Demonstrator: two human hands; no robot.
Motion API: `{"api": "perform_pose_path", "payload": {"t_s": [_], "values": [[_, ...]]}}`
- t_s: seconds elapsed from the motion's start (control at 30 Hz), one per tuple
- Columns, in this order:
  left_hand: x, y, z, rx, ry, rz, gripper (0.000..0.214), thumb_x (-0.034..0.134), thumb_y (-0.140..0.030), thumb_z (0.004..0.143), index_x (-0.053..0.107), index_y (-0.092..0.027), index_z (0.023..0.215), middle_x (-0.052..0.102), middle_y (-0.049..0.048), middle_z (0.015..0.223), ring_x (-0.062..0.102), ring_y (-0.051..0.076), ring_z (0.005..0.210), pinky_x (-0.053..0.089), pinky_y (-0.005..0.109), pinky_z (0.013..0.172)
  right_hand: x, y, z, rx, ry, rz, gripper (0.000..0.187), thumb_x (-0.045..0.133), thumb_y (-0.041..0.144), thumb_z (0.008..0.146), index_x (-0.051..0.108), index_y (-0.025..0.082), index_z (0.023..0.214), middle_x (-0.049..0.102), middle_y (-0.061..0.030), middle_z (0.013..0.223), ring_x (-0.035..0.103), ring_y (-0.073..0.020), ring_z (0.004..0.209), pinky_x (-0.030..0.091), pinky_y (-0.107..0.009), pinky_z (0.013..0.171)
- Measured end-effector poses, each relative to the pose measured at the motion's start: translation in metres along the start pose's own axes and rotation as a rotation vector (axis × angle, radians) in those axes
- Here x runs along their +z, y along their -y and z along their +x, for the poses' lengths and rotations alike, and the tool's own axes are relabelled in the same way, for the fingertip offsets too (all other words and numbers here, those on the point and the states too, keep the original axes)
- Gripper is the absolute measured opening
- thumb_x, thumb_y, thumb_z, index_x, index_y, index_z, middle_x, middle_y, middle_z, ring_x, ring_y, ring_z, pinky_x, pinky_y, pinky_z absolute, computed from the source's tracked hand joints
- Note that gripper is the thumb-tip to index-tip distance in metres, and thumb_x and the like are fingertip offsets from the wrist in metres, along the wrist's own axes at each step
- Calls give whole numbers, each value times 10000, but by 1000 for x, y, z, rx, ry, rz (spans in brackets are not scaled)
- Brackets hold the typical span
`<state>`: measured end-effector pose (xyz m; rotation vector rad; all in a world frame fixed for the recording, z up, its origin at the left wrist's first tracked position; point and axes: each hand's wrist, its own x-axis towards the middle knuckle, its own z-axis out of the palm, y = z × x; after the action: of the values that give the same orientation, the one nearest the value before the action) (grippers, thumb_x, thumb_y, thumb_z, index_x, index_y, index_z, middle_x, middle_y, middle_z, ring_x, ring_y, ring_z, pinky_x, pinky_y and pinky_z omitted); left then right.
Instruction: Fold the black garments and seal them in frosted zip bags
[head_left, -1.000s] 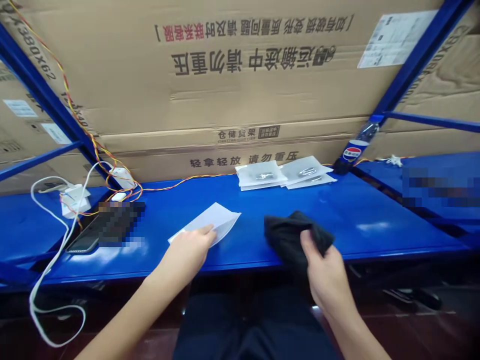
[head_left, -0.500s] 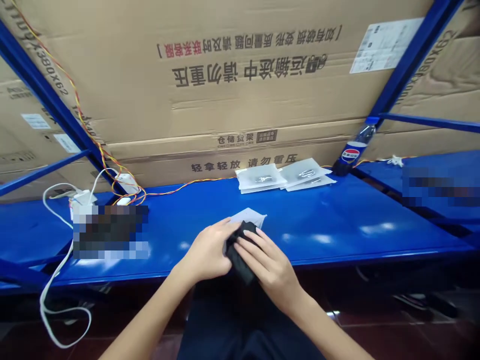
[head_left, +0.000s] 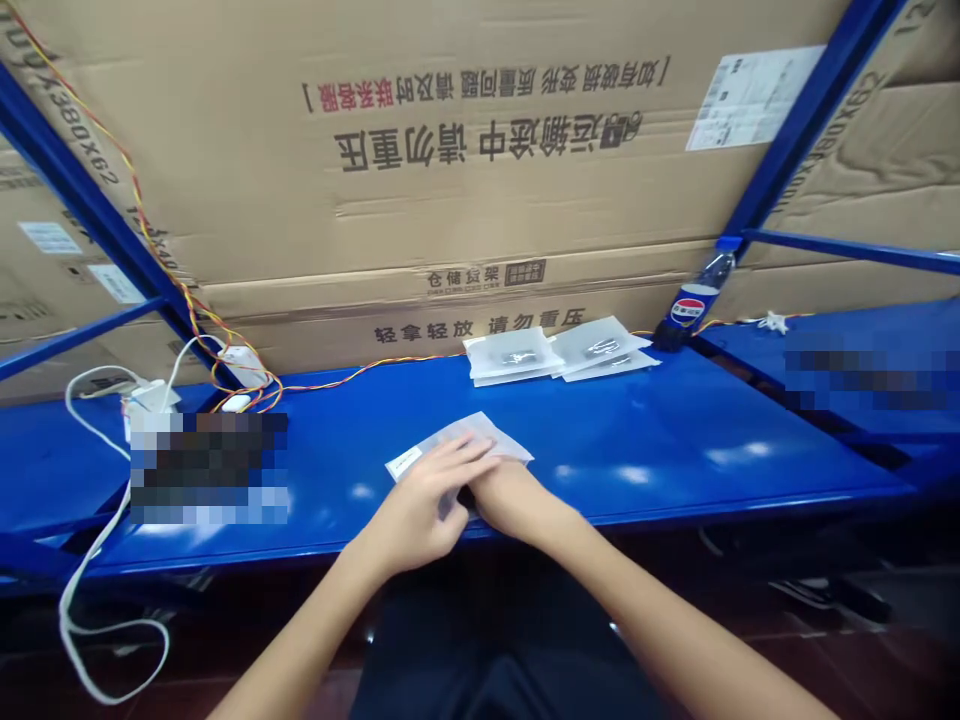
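Now that both hands have come down onto the white packet [head_left: 465, 438], what looks different from the earlier view?

The black cloth that filled the hands before no longer shows clearly; at most a dark sliver sits between them. The packet now lies flat on the blue tabletop [head_left: 675, 430], with a small label [head_left: 406, 461] at its left corner showing.

And the hands?

The left hand [head_left: 420, 505] rests over the packet's near edge, its fingers [head_left: 457, 460] together and flat across it, not curled round it. The right hand [head_left: 510, 497] sits just beside and partly beneath the left. Its fingers are hidden, so I can't tell whether they're apart or closed on anything.

What's around them?

Two stacks of clear sleeves [head_left: 555, 350] lie farther along the tabletop, near a Pepsi bottle [head_left: 688, 308] lying against the shelf upright [head_left: 795, 140]. Orange-yellow wires [head_left: 360, 370] run along the back, before a cardboard carton [head_left: 375, 200].
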<state>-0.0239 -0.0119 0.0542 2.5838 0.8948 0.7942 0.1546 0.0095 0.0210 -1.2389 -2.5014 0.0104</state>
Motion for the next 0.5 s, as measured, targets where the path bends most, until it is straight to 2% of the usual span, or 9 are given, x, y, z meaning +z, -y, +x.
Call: {"api": "perform_pose_path", "payload": {"t_s": [0.07, 0.13, 0.2, 0.23, 0.33, 0.4, 0.5], "values": [[-2, 0, -16, 45, -87, 65, 739, 473, 34, 902, 571, -315, 1546, 600, 39, 1581, 531, 265, 1506, 497, 507, 1234, -13, -3, -12, -78, 55, 136, 260, 671, 76, 867, 777, 136, 1096, 828, -80, 1014, 766, -201, 835, 608, -253, 731], [-2, -3, -37, 78, -172, 160, 605, 555, -88, 1010, 524, -282, 1582, 624, 90, 1557, 565, 282, 1476, 540, 486, 1191, -22, -3, -28, -139, 34, 232, 291, 646, 104, 920, 740, 134, 1194, 808, -110, 1146, 767, -217, 974, 621, -285, 832], [0, -6, -57, 100, -211, 281, 571, 660, -218, 1026, 523, -239, 1580, 653, 135, 1516, 605, 312, 1432, 582, 477, 1135, -24, 1, -43, -194, -123, 228, 374, 559, 70, 981, 684, 118, 1331, 759, -162, 1291, 737, -246, 1128, 612, -357, 946], [0, -7, -67, 114, -226, 342, 552, 686, -226, 1018, 551, -218, 1553, 682, 146, 1475, 636, 317, 1394, 598, 469, 1107, -22, 4, -51, -231, -235, 187, 391, 531, 48, 996, 673, 110, 1355, 758, -171, 1288, 731, -252, 1140, 609, -374, 955], [4, -5, -86, 174, -316, 452, 393, 658, -71, 995, 681, -165, 1375, 794, 131, 1255, 739, 283, 1200, 628, 424, 1006, -13, 19, -66, -327, -560, 105, 322, 586, 11, 985, 723, 95, 1264, 808, -137, 1100, 740, -237, 1019, 609, -352, 877], [7, -2, -89, 197, -391, 463, 331, 628, 1, 977, 722, -142, 1260, 823, 118, 1131, 763, 267, 1093, 629, 415, 949, -8, 31, -69, -318, -675, 91, 234, 666, 56, 978, 755, 101, 1191, 816, -113, 1014, 729, -225, 947, 590, -344, 815], [12, 0, -82, 202, -468, 422, 255, 659, 5, 958, 733, -132, 1160, 828, 115, 1060, 764, 264, 1023, 618, 421, 895, -3, 46, -60, -311, -727, 52, 174, 665, 93, 1003, 774, 81, 1137, 818, -109, 995, 716, -218, 932, 549, -357, 784]]}}
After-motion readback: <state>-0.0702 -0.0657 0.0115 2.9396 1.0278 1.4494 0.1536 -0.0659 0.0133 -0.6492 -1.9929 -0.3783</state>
